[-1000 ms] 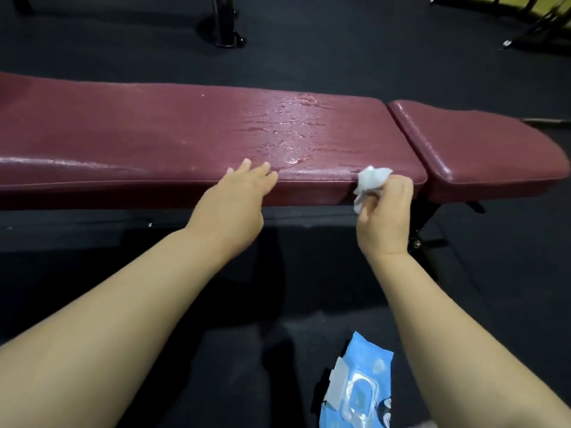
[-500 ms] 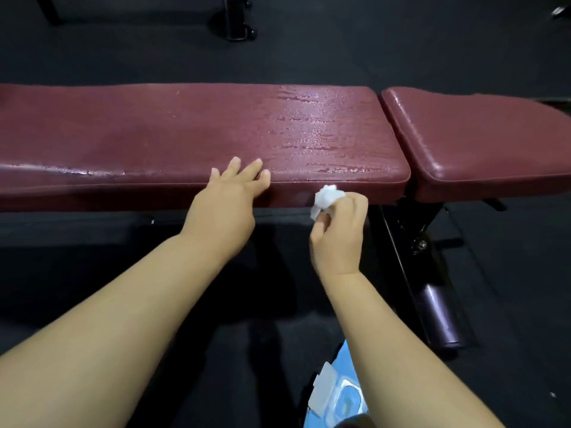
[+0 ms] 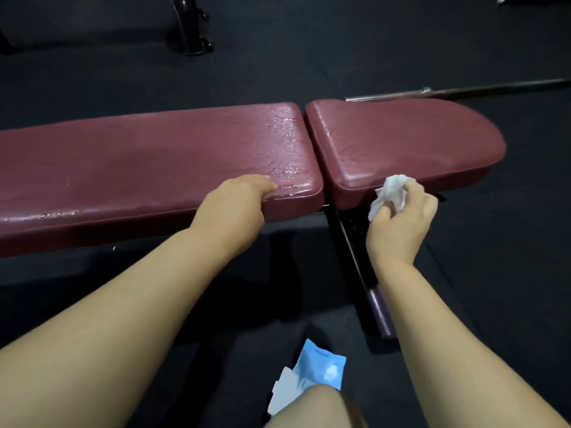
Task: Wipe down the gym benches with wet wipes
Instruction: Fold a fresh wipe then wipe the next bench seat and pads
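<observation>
Maroon bench (image 3: pixel 154 168) — wipe (image 3: pixel 390 193) pinched in right hand (image 3: pixel 401 227) fingers (image 3: pixel 415 191), at its edge

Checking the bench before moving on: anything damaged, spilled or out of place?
Wet beaded streaks cover the long pad's right end, likely wipe moisture, not damage. The wipes pack lies on the floor, flap open.
</observation>
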Action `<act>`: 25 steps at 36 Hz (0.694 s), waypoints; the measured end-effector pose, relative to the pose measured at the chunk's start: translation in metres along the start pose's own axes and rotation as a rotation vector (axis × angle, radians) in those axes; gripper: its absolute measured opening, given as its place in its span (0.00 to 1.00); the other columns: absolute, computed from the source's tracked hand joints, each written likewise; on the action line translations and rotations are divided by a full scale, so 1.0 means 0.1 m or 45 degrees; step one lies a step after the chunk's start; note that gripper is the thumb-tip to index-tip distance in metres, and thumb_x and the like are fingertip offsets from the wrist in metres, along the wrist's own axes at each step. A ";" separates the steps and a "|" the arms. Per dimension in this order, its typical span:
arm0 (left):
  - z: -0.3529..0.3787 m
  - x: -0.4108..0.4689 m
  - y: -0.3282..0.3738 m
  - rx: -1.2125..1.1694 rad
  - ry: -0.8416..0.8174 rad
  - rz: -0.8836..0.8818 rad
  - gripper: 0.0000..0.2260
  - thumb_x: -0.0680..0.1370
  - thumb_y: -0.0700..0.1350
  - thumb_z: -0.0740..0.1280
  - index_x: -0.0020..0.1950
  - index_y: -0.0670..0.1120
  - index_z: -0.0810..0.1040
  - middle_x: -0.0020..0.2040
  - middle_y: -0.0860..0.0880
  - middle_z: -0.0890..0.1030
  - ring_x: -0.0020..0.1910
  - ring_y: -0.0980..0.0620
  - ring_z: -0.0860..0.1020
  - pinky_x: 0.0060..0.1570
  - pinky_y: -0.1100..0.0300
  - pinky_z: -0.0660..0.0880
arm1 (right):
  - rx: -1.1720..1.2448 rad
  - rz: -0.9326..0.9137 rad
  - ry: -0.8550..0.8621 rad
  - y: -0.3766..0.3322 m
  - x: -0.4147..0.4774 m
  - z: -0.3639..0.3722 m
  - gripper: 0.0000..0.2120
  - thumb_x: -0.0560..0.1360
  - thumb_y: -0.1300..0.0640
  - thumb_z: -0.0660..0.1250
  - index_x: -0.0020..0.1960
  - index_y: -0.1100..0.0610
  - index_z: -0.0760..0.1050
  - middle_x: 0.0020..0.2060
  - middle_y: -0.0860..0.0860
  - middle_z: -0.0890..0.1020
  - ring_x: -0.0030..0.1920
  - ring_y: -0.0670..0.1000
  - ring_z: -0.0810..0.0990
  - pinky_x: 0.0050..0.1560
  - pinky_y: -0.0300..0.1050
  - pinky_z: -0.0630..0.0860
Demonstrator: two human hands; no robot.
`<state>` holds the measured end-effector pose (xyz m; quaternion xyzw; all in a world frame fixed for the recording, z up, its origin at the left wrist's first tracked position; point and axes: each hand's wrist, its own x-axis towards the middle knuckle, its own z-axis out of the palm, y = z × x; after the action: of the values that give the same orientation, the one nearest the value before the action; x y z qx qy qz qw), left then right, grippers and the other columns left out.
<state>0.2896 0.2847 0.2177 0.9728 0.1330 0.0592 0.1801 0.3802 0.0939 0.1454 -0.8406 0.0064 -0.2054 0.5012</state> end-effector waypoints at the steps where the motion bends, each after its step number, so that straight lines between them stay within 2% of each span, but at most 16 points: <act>1: 0.02 0.07 0.06 0.015 -0.033 0.047 0.28 0.71 0.30 0.59 0.66 0.52 0.74 0.69 0.53 0.72 0.68 0.49 0.69 0.66 0.55 0.66 | 0.013 0.054 0.055 0.04 0.08 -0.02 0.19 0.74 0.69 0.57 0.63 0.57 0.69 0.53 0.48 0.64 0.48 0.45 0.70 0.49 0.32 0.67; 4: 0.08 0.35 0.20 0.078 -0.099 0.206 0.26 0.72 0.31 0.60 0.67 0.50 0.74 0.70 0.52 0.71 0.69 0.49 0.68 0.67 0.54 0.66 | 0.099 0.245 0.209 0.14 0.35 -0.05 0.15 0.77 0.67 0.56 0.63 0.59 0.69 0.50 0.43 0.64 0.44 0.36 0.71 0.43 0.19 0.64; 7: 0.14 0.66 0.33 0.111 -0.116 0.373 0.22 0.77 0.35 0.60 0.69 0.51 0.71 0.72 0.53 0.67 0.72 0.51 0.64 0.70 0.56 0.61 | 0.083 0.212 0.175 0.18 0.50 -0.02 0.19 0.76 0.70 0.55 0.64 0.58 0.69 0.55 0.46 0.62 0.50 0.43 0.69 0.49 0.17 0.61; 8: 0.16 0.77 0.37 0.110 -0.135 0.412 0.23 0.77 0.35 0.59 0.70 0.51 0.70 0.73 0.54 0.65 0.73 0.52 0.62 0.71 0.57 0.59 | 0.088 0.188 0.141 0.18 0.52 0.02 0.19 0.75 0.70 0.55 0.63 0.58 0.71 0.56 0.47 0.61 0.53 0.46 0.68 0.54 0.22 0.62; 10: 0.21 0.97 0.45 0.121 -0.188 0.475 0.26 0.76 0.33 0.57 0.71 0.53 0.69 0.74 0.55 0.63 0.74 0.52 0.59 0.72 0.56 0.57 | 0.079 0.083 0.102 0.24 0.51 0.10 0.22 0.72 0.71 0.55 0.61 0.57 0.74 0.58 0.49 0.62 0.60 0.52 0.67 0.65 0.40 0.66; 11: 0.25 1.06 0.49 0.133 -0.225 0.505 0.28 0.75 0.31 0.56 0.71 0.53 0.68 0.75 0.55 0.62 0.75 0.52 0.58 0.73 0.56 0.56 | 0.065 0.016 0.092 0.26 0.46 0.13 0.23 0.71 0.71 0.54 0.61 0.56 0.75 0.59 0.49 0.62 0.61 0.54 0.66 0.67 0.48 0.66; 12: 0.28 1.14 0.52 0.148 -0.260 0.525 0.30 0.74 0.29 0.55 0.72 0.53 0.67 0.75 0.56 0.61 0.75 0.52 0.57 0.73 0.57 0.55 | 0.071 -0.048 0.076 0.30 0.42 0.17 0.23 0.70 0.70 0.55 0.60 0.55 0.76 0.59 0.48 0.63 0.62 0.55 0.66 0.67 0.52 0.66; 14: 0.36 1.25 0.53 0.159 -0.289 0.528 0.32 0.73 0.28 0.54 0.72 0.55 0.66 0.74 0.57 0.61 0.74 0.53 0.58 0.73 0.58 0.56 | 0.150 -0.084 0.062 0.36 0.30 0.22 0.17 0.75 0.67 0.57 0.58 0.55 0.76 0.58 0.46 0.64 0.62 0.49 0.66 0.66 0.49 0.67; 16: 0.43 1.28 0.52 0.108 -0.230 0.491 0.30 0.74 0.30 0.55 0.71 0.56 0.68 0.73 0.59 0.64 0.73 0.54 0.61 0.72 0.58 0.58 | 0.262 -0.056 0.109 0.42 0.21 0.26 0.10 0.79 0.64 0.60 0.59 0.60 0.76 0.55 0.43 0.65 0.56 0.40 0.69 0.61 0.36 0.68; 17: 0.45 1.28 0.52 0.080 -0.190 0.482 0.29 0.74 0.31 0.55 0.69 0.57 0.70 0.72 0.60 0.66 0.72 0.54 0.63 0.71 0.59 0.59 | 0.268 -0.061 0.156 0.42 0.16 0.27 0.11 0.79 0.63 0.62 0.59 0.62 0.77 0.53 0.43 0.65 0.54 0.40 0.70 0.58 0.33 0.68; 22: 0.47 1.25 0.49 -0.008 -0.120 0.469 0.26 0.75 0.33 0.56 0.67 0.54 0.73 0.69 0.58 0.70 0.70 0.54 0.66 0.70 0.62 0.60 | 0.290 -0.061 0.262 0.39 -0.10 0.48 0.12 0.74 0.63 0.68 0.57 0.58 0.80 0.48 0.43 0.67 0.46 0.47 0.74 0.51 0.39 0.74; 25: 0.47 1.24 0.48 -0.007 -0.126 0.503 0.26 0.74 0.32 0.56 0.67 0.52 0.74 0.69 0.55 0.71 0.70 0.54 0.67 0.70 0.62 0.59 | 0.334 -0.098 0.209 0.33 -0.33 0.60 0.09 0.72 0.65 0.70 0.52 0.60 0.81 0.47 0.47 0.71 0.44 0.48 0.76 0.49 0.40 0.75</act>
<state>0.4275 0.2606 0.1995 0.9812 -0.0694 0.0458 0.1740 0.3772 0.1350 0.0817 -0.7479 -0.0116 -0.2915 0.5964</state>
